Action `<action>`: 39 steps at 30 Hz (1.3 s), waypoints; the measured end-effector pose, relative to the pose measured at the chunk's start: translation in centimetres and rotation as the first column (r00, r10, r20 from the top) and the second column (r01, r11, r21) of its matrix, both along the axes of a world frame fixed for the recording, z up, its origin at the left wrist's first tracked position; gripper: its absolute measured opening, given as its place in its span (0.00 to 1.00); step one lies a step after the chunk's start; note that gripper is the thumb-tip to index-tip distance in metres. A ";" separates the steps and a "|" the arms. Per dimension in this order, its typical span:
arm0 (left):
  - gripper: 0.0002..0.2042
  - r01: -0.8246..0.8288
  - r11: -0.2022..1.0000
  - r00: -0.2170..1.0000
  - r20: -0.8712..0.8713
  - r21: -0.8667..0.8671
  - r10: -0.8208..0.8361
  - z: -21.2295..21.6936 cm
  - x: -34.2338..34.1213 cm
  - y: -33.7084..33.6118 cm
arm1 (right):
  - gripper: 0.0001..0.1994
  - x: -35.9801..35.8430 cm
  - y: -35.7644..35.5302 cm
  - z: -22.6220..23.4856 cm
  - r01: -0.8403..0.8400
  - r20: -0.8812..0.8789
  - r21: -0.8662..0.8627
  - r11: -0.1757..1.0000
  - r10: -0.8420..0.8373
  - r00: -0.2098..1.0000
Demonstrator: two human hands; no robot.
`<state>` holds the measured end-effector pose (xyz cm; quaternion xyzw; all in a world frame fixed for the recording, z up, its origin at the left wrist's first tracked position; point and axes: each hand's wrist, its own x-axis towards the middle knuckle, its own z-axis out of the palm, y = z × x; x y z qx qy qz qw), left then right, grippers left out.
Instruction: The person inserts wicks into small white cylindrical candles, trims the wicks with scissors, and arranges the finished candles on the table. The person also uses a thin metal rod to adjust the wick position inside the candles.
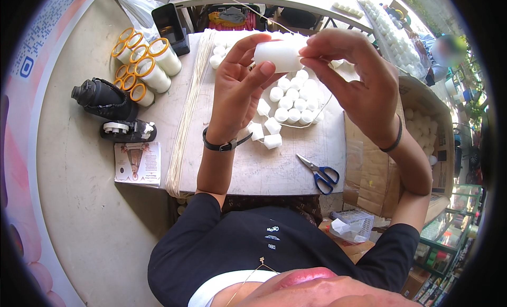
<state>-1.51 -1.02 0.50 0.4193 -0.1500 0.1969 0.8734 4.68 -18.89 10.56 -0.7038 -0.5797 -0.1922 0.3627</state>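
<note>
My left hand [244, 77] is closed round a white cylindrical candle [280, 56], held sideways above the table. At the candle's right end, the thumb and fingertips of my right hand [351, 69] are pinched together. What they pinch is too small to make out. A thin pale string [328, 103] curves down below my right hand to the table. Beneath both hands lies a cluster of small white candles [294, 101], several with pointed tops. A few looser small candles [272, 141] lie nearer to me.
Blue-handled scissors [323, 179] lie at the table's front right. A bundle of long pale wick cords [186, 127] runs along the left. Beyond it are orange-rimmed glasses [153, 77], a black bottle [108, 100] and a phone [168, 24]. A cardboard box [372, 169] stands right.
</note>
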 end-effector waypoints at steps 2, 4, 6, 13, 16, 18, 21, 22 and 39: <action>0.23 0.002 0.997 1.000 0.019 -0.077 -0.001 0.1 0.0 0.2 | 0.18 -0.4 0.2 0.4 -0.018 -0.192 0.023 1.000 0.023 0.981; 0.24 -0.011 0.999 1.000 0.019 -0.044 0.011 0.1 -0.1 0.4 | 0.20 -0.3 0.1 0.4 -0.028 -0.380 0.041 0.999 0.041 0.924; 0.24 -0.034 0.999 0.999 0.014 -0.010 0.034 0.1 -0.2 0.5 | 0.21 0.2 -0.5 -0.3 -0.036 -0.560 0.052 0.998 0.059 0.826; 0.28 -0.105 0.994 0.994 -0.013 -0.014 0.105 0.3 0.0 0.0 | 0.19 -0.4 0.5 -0.6 -0.046 -0.545 0.075 0.996 0.079 0.835; 0.34 -0.111 0.994 0.994 -0.008 0.001 0.111 0.7 -0.2 0.1 | 0.20 0.1 0.4 -0.8 -0.039 -0.631 0.072 0.997 0.075 0.772; 0.37 -0.127 0.990 0.992 0.001 0.058 0.127 0.7 -0.3 0.1 | 0.19 0.7 0.1 -0.8 -0.069 -0.679 0.032 0.997 0.073 0.731; 0.41 -0.185 0.974 0.983 0.013 0.133 0.185 0.7 -0.2 -0.3 | 0.18 1.6 0.1 -1.6 -0.087 -0.611 0.020 0.996 0.081 0.787; 0.42 -0.222 0.962 0.975 0.022 0.156 0.221 0.7 -0.1 -0.5 | 0.18 1.8 0.1 -1.8 -0.087 -0.563 0.023 0.996 0.085 0.822; 0.20 0.081 0.861 0.994 -0.106 0.503 -0.031 -0.2 0.0 -2.9 | 0.13 2.3 -0.5 5.9 -0.090 -0.537 0.084 0.992 0.121 0.835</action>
